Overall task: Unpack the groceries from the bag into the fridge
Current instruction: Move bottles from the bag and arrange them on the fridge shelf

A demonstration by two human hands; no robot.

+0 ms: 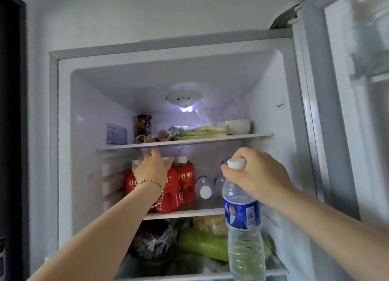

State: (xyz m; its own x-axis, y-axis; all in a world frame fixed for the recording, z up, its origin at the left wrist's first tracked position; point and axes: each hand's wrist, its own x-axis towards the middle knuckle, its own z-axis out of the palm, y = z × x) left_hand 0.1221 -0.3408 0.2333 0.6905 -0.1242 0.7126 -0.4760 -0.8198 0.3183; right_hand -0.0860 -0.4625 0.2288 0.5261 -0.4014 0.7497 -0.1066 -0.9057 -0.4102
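The fridge (63, 116) stands open in front of me. My right hand (256, 173) grips a clear water bottle (244, 228) with a blue label by its white cap, upright in front of the middle shelf's right side. My left hand (152, 168) rests with spread fingers on the tops of several red drink bottles (186, 181) standing at the left of the middle shelf (189, 213). Two or three clear water bottles (205, 188) lie on their sides to the right of the red ones. The grocery bag is out of view.
The top shelf (248, 135) holds a dark jar (144, 124), wrapped greens (197, 131) and a white bowl (234, 126). Below the middle shelf lie a purple cabbage (152, 240), a cauliflower (210, 224) and green vegetables (202, 245). The fridge door (336, 91) stands open at right.
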